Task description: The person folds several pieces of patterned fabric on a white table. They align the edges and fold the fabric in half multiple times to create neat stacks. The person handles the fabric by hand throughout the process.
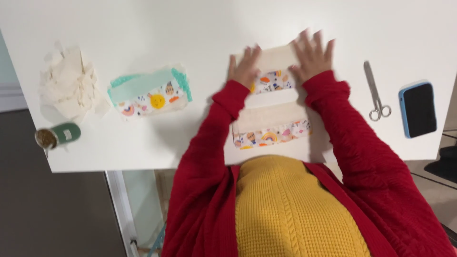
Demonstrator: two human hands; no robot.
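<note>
Fabric (272,81) lies under both flat hands, left (245,66) and right (312,57), fingers spread; green tin (59,135) sits far left of it.

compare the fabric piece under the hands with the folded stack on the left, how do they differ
The fabric piece lies spread flat before the person, with both the left hand and right hand pressing on its far edge; the folded stack sits untouched and bunched.
The piece is mostly cream; the stack has teal layers on top.
Both show the same colourful print of rainbows on white.
</note>
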